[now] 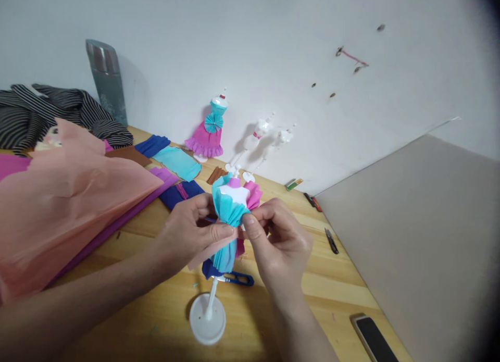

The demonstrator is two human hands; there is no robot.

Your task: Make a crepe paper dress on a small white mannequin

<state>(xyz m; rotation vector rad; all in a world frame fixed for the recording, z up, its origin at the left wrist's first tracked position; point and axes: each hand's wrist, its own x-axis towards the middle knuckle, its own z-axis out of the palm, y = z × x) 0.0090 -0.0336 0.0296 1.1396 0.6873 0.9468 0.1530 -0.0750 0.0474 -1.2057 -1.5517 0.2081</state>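
A small white doll mannequin (236,194) on a thin pole with a round white base (207,319) stands tilted in front of me. It wears pleated turquoise crepe paper (228,211) over pink and dark blue layers. My left hand (191,232) is closed on the paper at the mannequin's waist from the left. My right hand (275,234) pinches the turquoise paper at the waist from the right, thumb pressed against the fold.
Salmon crepe paper (66,195) and blue, turquoise, purple and brown sheets lie on the wooden table (336,289) at left. A dressed mannequin (209,130) and bare ones (258,135) stand by the wall. Blue scissors (238,278), a thread snipper (332,241), a phone (374,338) lie nearby.
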